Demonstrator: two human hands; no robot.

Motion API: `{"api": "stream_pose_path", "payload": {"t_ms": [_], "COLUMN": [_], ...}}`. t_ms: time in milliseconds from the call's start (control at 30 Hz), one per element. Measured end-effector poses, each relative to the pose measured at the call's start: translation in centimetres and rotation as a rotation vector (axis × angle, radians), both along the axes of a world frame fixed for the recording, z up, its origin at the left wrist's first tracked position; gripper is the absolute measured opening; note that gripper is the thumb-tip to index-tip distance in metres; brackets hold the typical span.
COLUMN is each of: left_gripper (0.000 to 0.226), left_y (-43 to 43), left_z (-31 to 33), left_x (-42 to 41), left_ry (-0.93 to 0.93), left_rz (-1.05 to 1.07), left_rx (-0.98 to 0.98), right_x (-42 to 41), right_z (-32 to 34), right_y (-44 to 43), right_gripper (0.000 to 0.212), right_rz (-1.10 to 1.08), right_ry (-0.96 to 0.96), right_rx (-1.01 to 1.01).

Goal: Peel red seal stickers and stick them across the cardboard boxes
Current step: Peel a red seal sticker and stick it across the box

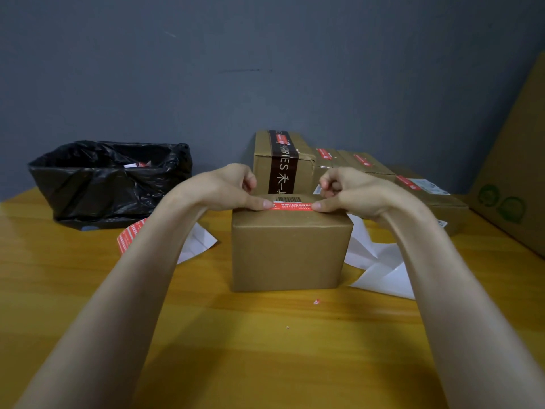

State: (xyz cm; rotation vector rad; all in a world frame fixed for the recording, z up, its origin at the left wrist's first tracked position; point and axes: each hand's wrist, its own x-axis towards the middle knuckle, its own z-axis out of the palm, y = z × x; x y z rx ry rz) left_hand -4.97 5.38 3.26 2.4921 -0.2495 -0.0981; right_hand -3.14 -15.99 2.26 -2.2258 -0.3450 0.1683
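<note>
Red seal sticker (292, 205) lies flat across top of near cardboard box (290, 255), along its near edge, beside a barcode label.
- Grip: left hand (227, 187) and right hand (351, 190) each press one end of sticker with a straight thumb. Other fingers curled in, holding nothing I can see. No pinch evident; a pressing contact on both sides.
- Box sits on wooden table (265, 349), centre, between both forearms.
- 12 to 2 o'clock of it: row of boxes (362, 160) against the wall, each showing a red seal on top. Tallest one (283, 160) carries dark printed tape as well.
- 9 o'clock: sticker sheet (129, 237) with red seals left on it, partly under left forearm.
- 3 to 4 o'clock: white backing papers (380, 267), stripped.
- 10 o'clock: black bin bag (112, 181), scraps inside.

Judgement: several boxes look sealed; this one is at smoothing-down stage, nearly finished. No unsealed box visible, though seals remain on the sheet.
</note>
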Motion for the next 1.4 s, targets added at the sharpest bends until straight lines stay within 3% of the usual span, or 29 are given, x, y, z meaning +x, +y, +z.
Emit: {"api": "stream_pose_path", "payload": {"t_ms": [167, 367, 600, 667, 767, 833, 1000, 1167, 1400], "left_gripper": [0.023, 0.024, 0.018, 0.044, 0.093, 0.105, 0.100, 0.094, 0.061], "left_y": [0.5, -0.4, -0.2, -0.2, 0.2, 0.7, 1.3, 1.9, 4.6], "left_z": [0.0, -0.9, -1.1, -0.8, -0.2, 0.0, -0.6, -1.0, 0.4], "left_x": [-0.1, 0.4, 0.4, -0.2, -1.4, -2.0, -2.0, -2.3, -5.0], "left_ry": [0.015, -0.083, -0.131, -0.106, 0.082, 0.179, 0.158, 0.094, 0.016], "left_rz": [-0.007, 0.064, 0.058, 0.031, -0.078, -0.166, -0.183, -0.125, -0.054], "left_rx": [-0.067, -0.058, -0.086, -0.027, 0.008, 0.042, 0.110, -0.035, -0.390], "right_x": [-0.1, 0.2, 0.2, 0.2, 0.3, 0.3, 0.2, -0.4, -0.8], "right_z": [0.0, -0.7, -0.5, -0.5, -0.7, -0.6, -0.5, -0.2, 0.7], "right_y": [-0.1, 1.6, 1.0, 0.9, 0.7, 0.7, 0.5, 0.7, 0.9], "right_gripper": [0.029, 0.034, 0.032, 0.031, 0.027, 0.024, 0.019, 0.014, 0.017], "right_rz": [0.007, -0.140, -0.148, -0.145, -0.147, -0.151, -0.143, -0.134, -0.169], "right_ry": [0.024, -0.128, -0.097, -0.101, -0.112, -0.121, -0.148, -0.171, -0.234], "right_rx": [0.066, -0.082, 0.007, 0.016, 0.046, 0.064, 0.107, 0.139, 0.310]}}
